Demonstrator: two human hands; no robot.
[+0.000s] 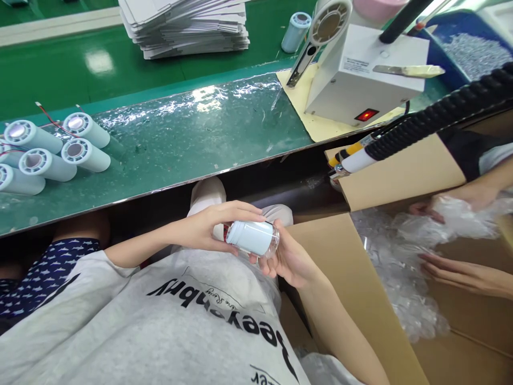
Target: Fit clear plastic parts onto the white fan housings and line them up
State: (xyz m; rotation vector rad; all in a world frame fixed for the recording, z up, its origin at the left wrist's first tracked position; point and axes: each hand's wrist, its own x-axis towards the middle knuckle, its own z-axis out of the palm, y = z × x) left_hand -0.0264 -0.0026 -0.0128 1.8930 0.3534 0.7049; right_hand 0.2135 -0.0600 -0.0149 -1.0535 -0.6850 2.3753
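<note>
Over the workbench (pixel 192 128), we have a broad bare stretch between the pale-blue cylinders (pixel 48 163) crowding its left end and the cream sheet (pixel 325 133) towards its right, open to the near edge. Reaching farther back, we meet the stack of flat white cartons (pixel 186 32); left of it, the green surface lies open. Rightward, the white machine (pixel 342 80) blocks us, and the black corrugated hose (pixel 433 112) slants across. Beside our lap, the cardboard flap (pixel 348 256) and a co-worker's hands (pixel 465 271) narrow the way.
</note>
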